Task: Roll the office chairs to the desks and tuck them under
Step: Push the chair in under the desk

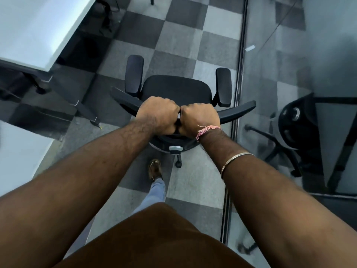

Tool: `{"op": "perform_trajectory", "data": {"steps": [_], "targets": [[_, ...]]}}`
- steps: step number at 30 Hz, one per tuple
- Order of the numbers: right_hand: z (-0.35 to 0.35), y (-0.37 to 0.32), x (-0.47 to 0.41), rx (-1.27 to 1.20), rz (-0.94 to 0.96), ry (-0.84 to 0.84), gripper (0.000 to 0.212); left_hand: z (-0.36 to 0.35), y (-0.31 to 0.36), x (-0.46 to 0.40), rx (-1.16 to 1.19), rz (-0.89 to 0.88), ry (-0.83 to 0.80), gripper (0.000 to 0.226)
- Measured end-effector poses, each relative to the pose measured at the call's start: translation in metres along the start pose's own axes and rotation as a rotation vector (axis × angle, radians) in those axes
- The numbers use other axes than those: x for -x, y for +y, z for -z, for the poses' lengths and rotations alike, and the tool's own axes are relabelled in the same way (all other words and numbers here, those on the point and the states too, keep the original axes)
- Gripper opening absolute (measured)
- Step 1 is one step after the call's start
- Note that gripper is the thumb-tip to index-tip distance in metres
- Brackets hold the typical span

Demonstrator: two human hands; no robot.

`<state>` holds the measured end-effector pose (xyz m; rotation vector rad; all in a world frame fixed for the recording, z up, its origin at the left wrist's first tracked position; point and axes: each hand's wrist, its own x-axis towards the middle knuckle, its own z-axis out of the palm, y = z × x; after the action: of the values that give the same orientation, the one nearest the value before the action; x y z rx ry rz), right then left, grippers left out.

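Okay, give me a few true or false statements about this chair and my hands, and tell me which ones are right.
1. Both hands grip the top of the chair's backrest. True.
2. The left hand and right hand are far apart. False: they sit side by side at the middle.
3. The chair is tucked under the desk. False: it stands on open carpet, with the desk off to the left.
4. The chair has two armrests. True.

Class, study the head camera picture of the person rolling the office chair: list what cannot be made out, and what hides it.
- Middle of the chair's top bar: covered by the left hand and right hand.
- Fingers of both hands: curled out of sight over the bar.
- Chair base: only one caster shows; seat and arms hide the rest.
- White desk: cut off by the left and top edges.
- Second chair: seen blurred through glass.
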<state>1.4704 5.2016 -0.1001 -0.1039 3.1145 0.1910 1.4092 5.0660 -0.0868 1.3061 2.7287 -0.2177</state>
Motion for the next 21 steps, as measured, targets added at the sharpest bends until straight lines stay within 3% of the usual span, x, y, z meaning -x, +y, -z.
{"op": "perform_trajectory", "data": {"steps": [21], "targets": [[-0.010,0.179,-0.409,-0.032,-0.008,-0.010,0.019,0.043,-0.239,-0.380,-0.010,-0.047,0.003,0.029]]}}
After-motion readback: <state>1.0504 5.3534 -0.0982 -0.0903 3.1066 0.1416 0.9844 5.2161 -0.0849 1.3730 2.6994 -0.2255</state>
